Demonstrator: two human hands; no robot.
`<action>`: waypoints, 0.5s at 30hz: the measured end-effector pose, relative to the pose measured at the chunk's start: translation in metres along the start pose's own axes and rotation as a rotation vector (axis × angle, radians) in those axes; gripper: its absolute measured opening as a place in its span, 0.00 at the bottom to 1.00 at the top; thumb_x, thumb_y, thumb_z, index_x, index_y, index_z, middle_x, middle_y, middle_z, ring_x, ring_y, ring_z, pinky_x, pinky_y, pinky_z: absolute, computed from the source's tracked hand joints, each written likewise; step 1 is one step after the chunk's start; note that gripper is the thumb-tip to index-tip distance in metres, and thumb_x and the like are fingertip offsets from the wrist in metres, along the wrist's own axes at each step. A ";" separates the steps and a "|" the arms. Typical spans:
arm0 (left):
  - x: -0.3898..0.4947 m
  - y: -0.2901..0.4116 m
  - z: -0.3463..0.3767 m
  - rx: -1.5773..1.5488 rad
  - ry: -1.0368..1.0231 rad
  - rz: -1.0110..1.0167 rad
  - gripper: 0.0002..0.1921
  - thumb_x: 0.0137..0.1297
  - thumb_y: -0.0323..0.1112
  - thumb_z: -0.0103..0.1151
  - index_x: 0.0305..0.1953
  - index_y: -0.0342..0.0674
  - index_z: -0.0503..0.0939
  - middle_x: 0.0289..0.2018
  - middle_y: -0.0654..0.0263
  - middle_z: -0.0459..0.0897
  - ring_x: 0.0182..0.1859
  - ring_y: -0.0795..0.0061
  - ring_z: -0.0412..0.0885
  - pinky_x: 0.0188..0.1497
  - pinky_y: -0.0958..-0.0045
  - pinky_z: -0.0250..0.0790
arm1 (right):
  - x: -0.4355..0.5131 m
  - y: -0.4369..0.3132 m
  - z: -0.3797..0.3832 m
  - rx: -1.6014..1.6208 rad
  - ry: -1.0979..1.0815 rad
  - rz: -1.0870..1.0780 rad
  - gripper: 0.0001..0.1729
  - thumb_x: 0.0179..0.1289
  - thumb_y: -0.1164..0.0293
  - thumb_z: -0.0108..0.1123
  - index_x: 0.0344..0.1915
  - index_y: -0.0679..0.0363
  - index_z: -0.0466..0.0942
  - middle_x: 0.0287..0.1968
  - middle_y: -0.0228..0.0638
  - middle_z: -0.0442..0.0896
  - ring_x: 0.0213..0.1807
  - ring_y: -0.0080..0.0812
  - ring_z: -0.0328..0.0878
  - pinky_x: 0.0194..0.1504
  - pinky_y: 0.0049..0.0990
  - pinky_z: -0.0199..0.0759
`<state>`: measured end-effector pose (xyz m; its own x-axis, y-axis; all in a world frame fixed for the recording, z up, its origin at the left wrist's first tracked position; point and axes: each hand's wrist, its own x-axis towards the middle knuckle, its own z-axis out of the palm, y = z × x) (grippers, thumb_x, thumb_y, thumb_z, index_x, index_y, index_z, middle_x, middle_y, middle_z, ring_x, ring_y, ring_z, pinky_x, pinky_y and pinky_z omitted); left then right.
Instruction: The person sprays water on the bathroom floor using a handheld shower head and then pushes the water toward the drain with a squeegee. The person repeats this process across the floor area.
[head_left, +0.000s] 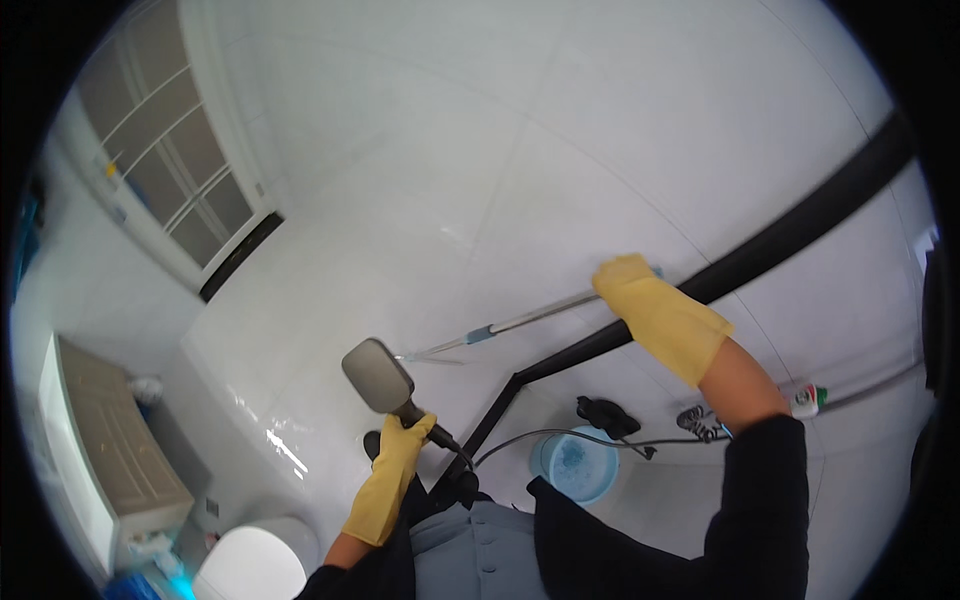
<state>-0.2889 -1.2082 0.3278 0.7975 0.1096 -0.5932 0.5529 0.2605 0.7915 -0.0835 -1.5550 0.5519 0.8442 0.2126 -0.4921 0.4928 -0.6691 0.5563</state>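
Observation:
My left hand (403, 442), in a yellow rubber glove, is closed around the handle of a hand shower (377, 375) with a broad rectangular head. A dark hose runs from its handle to the right. My right hand (626, 277), gloved the same way, grips the upper part of a metal pole (544, 311) with a blue-grey collar. The pole slants down to the left, and its far end is partly hidden behind the shower head. Below and between my hands stands a light blue bucket (581, 465) holding foamy liquid.
A long black bar (795, 232) crosses at the right and bends beside the bucket. Near the bucket lie a black object (607, 416) and a white bottle with a green cap (806, 401). A cabinet (120, 427), white toilet (255, 562) and glazed door (172, 142) stand at left.

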 end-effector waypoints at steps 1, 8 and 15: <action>-0.002 -0.004 0.007 0.005 -0.033 -0.001 0.21 0.62 0.32 0.74 0.51 0.35 0.75 0.40 0.62 0.81 0.37 0.73 0.83 0.37 0.74 0.79 | 0.003 0.005 0.016 -0.007 0.143 0.065 0.09 0.63 0.70 0.64 0.41 0.48 0.89 0.46 0.31 0.90 0.54 0.38 0.86 0.50 0.39 0.79; -0.020 -0.006 0.043 0.135 -0.144 -0.026 0.16 0.64 0.30 0.71 0.49 0.38 0.76 0.41 0.64 0.81 0.39 0.73 0.82 0.37 0.73 0.78 | -0.024 0.042 0.142 0.127 0.689 0.009 0.09 0.55 0.69 0.60 0.37 0.52 0.81 0.44 0.31 0.83 0.54 0.36 0.78 0.64 0.38 0.68; 0.015 -0.004 0.050 0.217 -0.191 -0.100 0.20 0.68 0.28 0.66 0.57 0.36 0.71 0.54 0.58 0.76 0.55 0.65 0.80 0.50 0.61 0.86 | -0.117 -0.044 0.175 0.418 0.996 0.097 0.21 0.61 0.70 0.58 0.55 0.57 0.81 0.65 0.42 0.79 0.66 0.45 0.75 0.71 0.46 0.65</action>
<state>-0.2670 -1.2558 0.3226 0.7559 -0.0937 -0.6480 0.6535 0.0478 0.7554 -0.2411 -1.6751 0.4680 0.7608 0.5025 0.4108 0.4632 -0.8637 0.1987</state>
